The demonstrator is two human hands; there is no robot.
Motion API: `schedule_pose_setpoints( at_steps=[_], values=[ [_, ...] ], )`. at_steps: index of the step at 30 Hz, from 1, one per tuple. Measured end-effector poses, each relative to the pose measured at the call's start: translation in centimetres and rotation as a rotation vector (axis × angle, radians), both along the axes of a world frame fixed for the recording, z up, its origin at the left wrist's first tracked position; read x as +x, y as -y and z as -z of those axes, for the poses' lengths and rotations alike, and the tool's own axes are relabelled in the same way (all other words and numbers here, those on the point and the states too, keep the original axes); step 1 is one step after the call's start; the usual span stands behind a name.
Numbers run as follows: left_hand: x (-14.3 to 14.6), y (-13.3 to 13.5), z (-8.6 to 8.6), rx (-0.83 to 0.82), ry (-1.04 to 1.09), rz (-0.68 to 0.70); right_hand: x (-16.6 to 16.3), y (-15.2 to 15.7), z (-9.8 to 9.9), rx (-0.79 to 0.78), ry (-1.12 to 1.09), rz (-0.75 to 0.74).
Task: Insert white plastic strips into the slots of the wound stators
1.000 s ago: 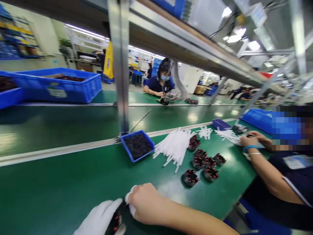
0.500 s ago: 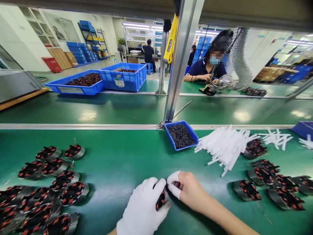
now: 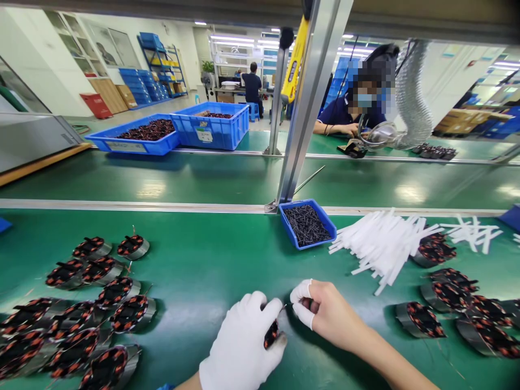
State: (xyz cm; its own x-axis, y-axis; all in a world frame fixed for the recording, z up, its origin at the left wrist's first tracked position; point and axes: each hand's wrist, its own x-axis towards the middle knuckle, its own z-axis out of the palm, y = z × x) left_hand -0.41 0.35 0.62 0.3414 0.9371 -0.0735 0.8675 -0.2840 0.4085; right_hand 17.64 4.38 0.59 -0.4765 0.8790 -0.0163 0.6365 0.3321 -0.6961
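My left hand (image 3: pixel 241 344), in a white glove, is closed round a small round motor stator (image 3: pixel 271 333) with red and black windings, held on the green bench near the front edge. My right hand (image 3: pixel 325 314) is bare except for white finger cots on thumb and forefinger. It pinches something thin right beside the stator, too small to make out. A small blue tray of black pins (image 3: pixel 307 223) sits just beyond the hands. A heap of white tubes (image 3: pixel 379 246) lies to its right.
Several stators (image 3: pixel 81 309) lie grouped at the left, and more stators (image 3: pixel 455 303) at the right. A metal post (image 3: pixel 309 103) rises behind the tray. Beyond it runs a green conveyor with blue bins (image 3: pixel 211 130). A person (image 3: pixel 353 111) sits at the far side.
The view swung left from the co-worker at the right to straight ahead over the bench. My hands stayed together on the stator; the right hand has drawn slightly away to the right.
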Motion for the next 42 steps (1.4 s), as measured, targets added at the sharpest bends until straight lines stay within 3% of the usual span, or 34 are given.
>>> schedule_pose_setpoints(
  at_steps=[12, 23, 31, 42],
  values=[
    [0.1, -0.1, -0.1, -0.001, -0.011, 0.004, 0.0, 0.1, 0.1, 0.032, -0.008, -0.011],
    [0.1, 0.0, 0.0, 0.004, -0.005, -0.001, -0.4, -0.2, 0.0, -0.051, -0.128, -0.04],
    [0.0, -0.2, -0.3, 0.009, -0.063, 0.03, -1.0, -0.1, 0.5, 0.031, -0.073, -0.068],
    [-0.1, -0.1, -0.1, 0.019, -0.033, 0.029, 0.4, 0.0, -0.3, 0.103, -0.129, -0.011]
  ],
)
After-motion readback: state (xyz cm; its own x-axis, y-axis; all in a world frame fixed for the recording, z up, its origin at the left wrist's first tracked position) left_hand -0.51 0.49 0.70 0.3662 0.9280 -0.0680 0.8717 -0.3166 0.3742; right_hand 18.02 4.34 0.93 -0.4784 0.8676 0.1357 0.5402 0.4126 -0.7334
